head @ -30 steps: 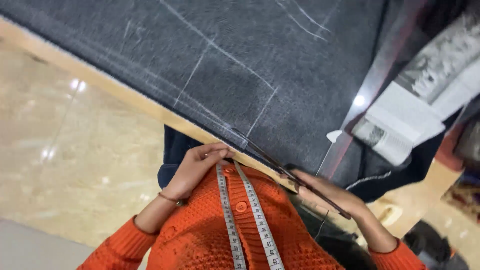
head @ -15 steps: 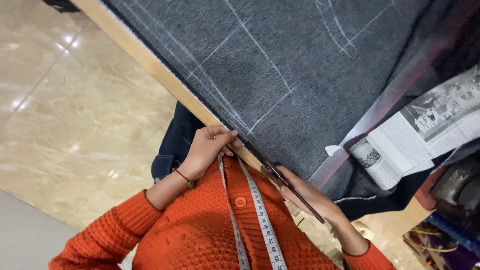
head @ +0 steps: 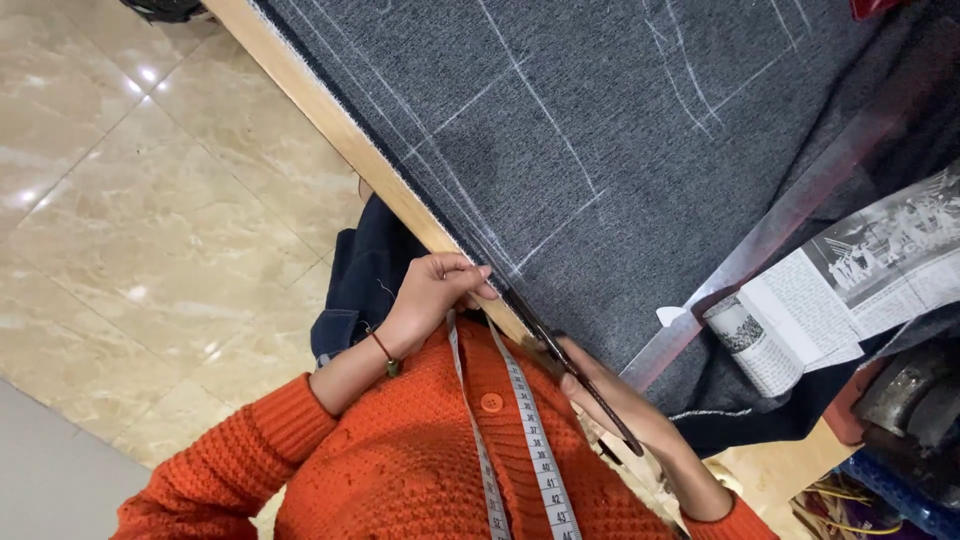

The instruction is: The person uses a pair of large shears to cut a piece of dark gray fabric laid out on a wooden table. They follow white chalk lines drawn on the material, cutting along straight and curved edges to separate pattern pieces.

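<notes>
A dark grey cloth (head: 620,130) with white chalk lines lies spread on a wooden table (head: 330,120). My right hand (head: 610,395) grips long dark scissors (head: 565,365) whose blades run along the cloth's near edge by the table rim. My left hand (head: 435,295) pinches the cloth's edge just ahead of the blades. A white measuring tape (head: 520,420) hangs around my neck over my orange knitted cardigan (head: 400,470).
A long metal ruler (head: 790,215) lies diagonally on the cloth at the right. Folded newspaper (head: 850,285) rests beside it. A dark metal object (head: 910,400) sits at the far right. A beige marble floor (head: 130,220) lies to the left of the table.
The view has shifted and moved closer to the table. My left hand stays pinching the cloth edge, and the scissors have crept slightly forward along it.
</notes>
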